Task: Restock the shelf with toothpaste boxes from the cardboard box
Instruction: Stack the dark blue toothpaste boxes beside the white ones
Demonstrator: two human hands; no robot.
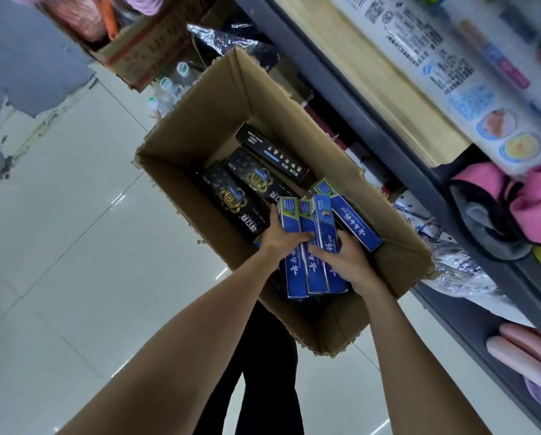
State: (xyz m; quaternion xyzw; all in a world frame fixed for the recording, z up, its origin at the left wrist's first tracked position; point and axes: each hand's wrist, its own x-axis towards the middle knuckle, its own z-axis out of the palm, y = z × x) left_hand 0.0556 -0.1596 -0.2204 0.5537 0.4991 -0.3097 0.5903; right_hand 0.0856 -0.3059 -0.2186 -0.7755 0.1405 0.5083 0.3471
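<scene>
An open cardboard box (200, 120) stands on the floor beside the shelf (350, 98). Inside lie three black toothpaste boxes (256, 174) at the far end and several blue toothpaste boxes (313, 277) at the near end. My left hand (281, 237) grips the left side of a bundle of three blue boxes. My right hand (341, 255) clasps the same bundle from the right. One more blue box (353, 221) lies loose just right of the bundle.
The dark shelf unit runs along the right, holding pink and grey slippers (498, 208), packaged goods (470, 73) and pink tubes (526, 356). A second cardboard box (137, 54) and water bottles (171, 86) sit beyond. White tiled floor (74, 246) lies to the left.
</scene>
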